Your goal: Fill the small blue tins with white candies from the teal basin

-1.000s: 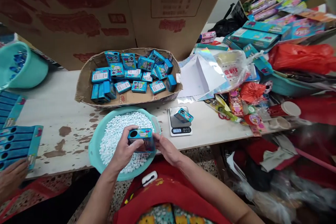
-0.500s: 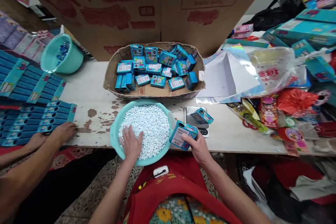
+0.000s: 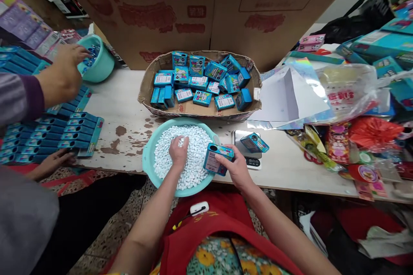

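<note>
My left hand point(image 3: 179, 151) is over the turquoise basin point(image 3: 147, 157) of small white candies point(image 3: 193, 174). Its fingers are curled in, and a few candies show between thumb and fingertips. In my right hand point(image 3: 237, 165) is a small blue candy box point(image 3: 211, 163), pinched between thumb and fingers at the basin's right rim. The box has a dark round hole near its top. Just beyond that hand, a second blue box point(image 3: 254, 142) lies tilted on a small kitchen scale point(image 3: 238, 137).
A cut-down cardboard tray point(image 3: 180, 111) of blue boxes stands behind the basin. At left, a co-worker's hand point(image 3: 66, 71) is by a turquoise bucket point(image 3: 103, 66), above stacked blue boxes point(image 3: 80, 131). Plastic bags point(image 3: 345, 90) and wrappers clutter the right.
My left hand has gone from lying spread on the candies to curling around some. The box in my right hand sits closer over the rim. A co-worker's hand has reached to the bucket.
</note>
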